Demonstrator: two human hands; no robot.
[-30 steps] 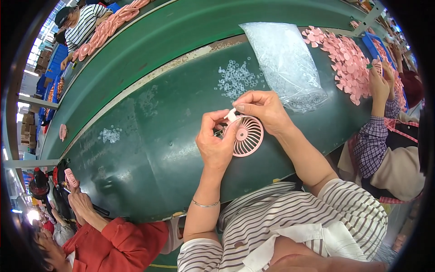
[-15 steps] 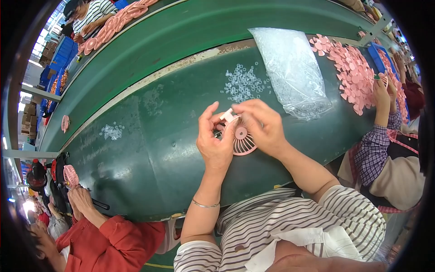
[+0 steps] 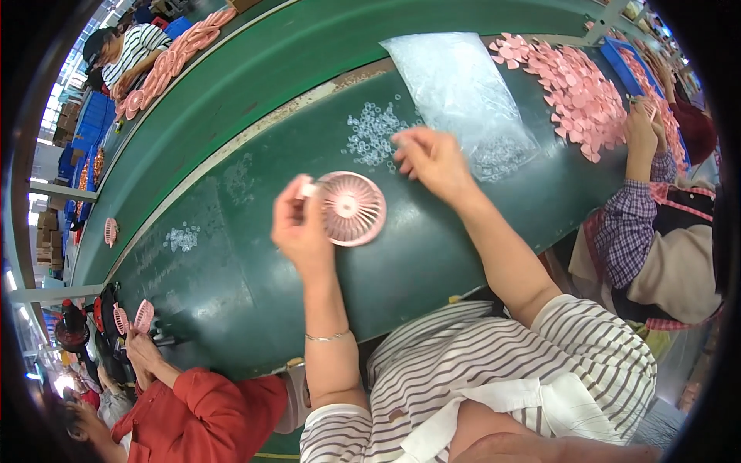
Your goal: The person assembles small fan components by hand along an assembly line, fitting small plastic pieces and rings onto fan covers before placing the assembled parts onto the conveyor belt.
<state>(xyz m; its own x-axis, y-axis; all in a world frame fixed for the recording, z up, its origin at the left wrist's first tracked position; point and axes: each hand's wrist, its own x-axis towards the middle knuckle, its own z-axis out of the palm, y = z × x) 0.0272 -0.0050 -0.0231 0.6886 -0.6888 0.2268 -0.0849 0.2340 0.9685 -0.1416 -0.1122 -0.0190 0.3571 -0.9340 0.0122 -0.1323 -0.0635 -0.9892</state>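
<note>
My left hand (image 3: 302, 228) grips a pink fan housing (image 3: 347, 208), with its round slatted grille facing up. A small white part (image 3: 309, 190) shows at the housing's side by my fingers; the blur hides its detail. To the right, my right hand (image 3: 438, 168) is apart from the housing, its fingers loosely curled with gaps between them. Nothing shows in them. Its fingertips are beside a scattered pile of small clear rings (image 3: 372, 135) on the green table.
A clear plastic bag (image 3: 455, 81) of rings lies beyond my right hand. Pink fan blades (image 3: 579, 96) are heaped farther right, near a blue tray (image 3: 617, 58). A smaller ring pile (image 3: 182, 238) lies left. Co-workers sit on both sides and across the green belt (image 3: 255, 92).
My hands have parted. The left has carried the fan housing leftward and turned its grille up; the right has let go and moved toward the ring pile. The view has shifted slightly.
</note>
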